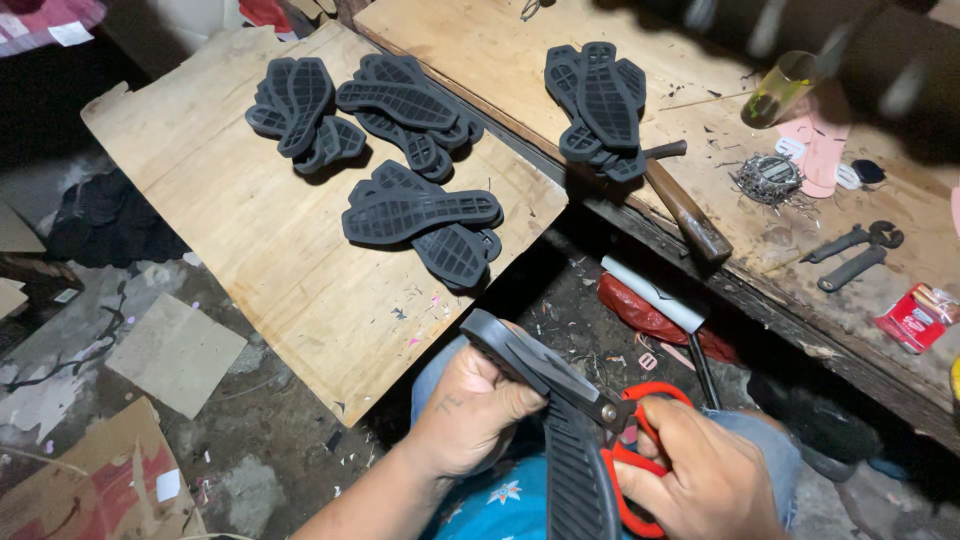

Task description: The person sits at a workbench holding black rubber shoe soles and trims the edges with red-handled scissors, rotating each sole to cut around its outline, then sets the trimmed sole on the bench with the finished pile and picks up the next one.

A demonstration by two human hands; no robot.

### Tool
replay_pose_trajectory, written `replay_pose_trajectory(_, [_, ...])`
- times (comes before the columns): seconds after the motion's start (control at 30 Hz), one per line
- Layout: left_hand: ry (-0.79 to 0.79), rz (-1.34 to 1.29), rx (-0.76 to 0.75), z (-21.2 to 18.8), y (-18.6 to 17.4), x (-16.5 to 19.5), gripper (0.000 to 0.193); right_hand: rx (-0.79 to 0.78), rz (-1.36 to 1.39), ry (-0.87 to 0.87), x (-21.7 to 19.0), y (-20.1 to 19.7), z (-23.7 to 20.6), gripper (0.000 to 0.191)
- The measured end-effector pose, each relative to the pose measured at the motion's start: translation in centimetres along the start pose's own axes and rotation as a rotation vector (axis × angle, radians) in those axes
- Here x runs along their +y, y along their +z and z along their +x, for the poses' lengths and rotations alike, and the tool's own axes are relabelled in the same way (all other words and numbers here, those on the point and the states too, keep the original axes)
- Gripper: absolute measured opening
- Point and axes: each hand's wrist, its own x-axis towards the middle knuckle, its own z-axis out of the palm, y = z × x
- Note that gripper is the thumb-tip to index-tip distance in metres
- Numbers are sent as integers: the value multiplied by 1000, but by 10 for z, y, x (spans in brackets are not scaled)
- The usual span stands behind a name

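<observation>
While a dark rubber shoe sole (575, 470) is gripped over the lap, these details are seen:
Left hand (470, 410): fingers are curled tight around the sole's upper part.
Right hand (700, 475): fingers are passed through the red handles of the scissors (600, 400), whose blades are laid against the sole.
Plywood board (250, 240): three heaps of black soles (415, 215) are spread on it.
Workbench (720, 140): another sole stack (598, 105), a hammer (680, 205) and pliers (855, 250) are kept there.
</observation>
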Motion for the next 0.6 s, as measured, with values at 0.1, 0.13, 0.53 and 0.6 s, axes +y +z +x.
replay_pose_trajectory(0.1, [1,-15,-9,1,3,4,24,-1,-79,-55,7,-2,1,52])
replay_pose_trajectory(0.13, [-13,-18,-20,0,4,6,28,-22,-79,-40,9,-2,-1,53])
replay_pose_trajectory(0.53, [91,-493,-62,17,16,34,71,-314,742,466,65,34,-22,62])
replay_pose_trajectory(0.6, [105,-491,-63,19,16,34,73,-489,792,547,66,37,-24,67])
